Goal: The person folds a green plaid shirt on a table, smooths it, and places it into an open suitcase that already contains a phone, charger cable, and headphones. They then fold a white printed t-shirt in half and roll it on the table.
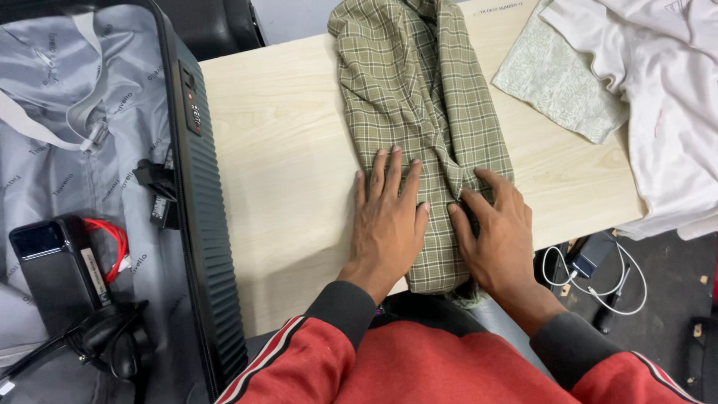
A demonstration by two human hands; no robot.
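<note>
A green plaid shirt (419, 97) lies folded in a long strip down the middle of a pale wooden table (284, 172). My left hand (387, 217) rests flat on the shirt's near left part, fingers spread, palm partly on the table. My right hand (497, 228) presses on the shirt's near right edge, fingers bent and pinching a fold of the cloth. Both arms wear red sleeves with dark cuffs.
An open dark suitcase (202, 224) with grey lining stands at the left, holding a black box (52, 269), a red cable and black straps. A pale patterned cloth (557, 82) and a white garment (666, 97) lie at the table's right. Chargers and white cables (598, 273) lie on the floor.
</note>
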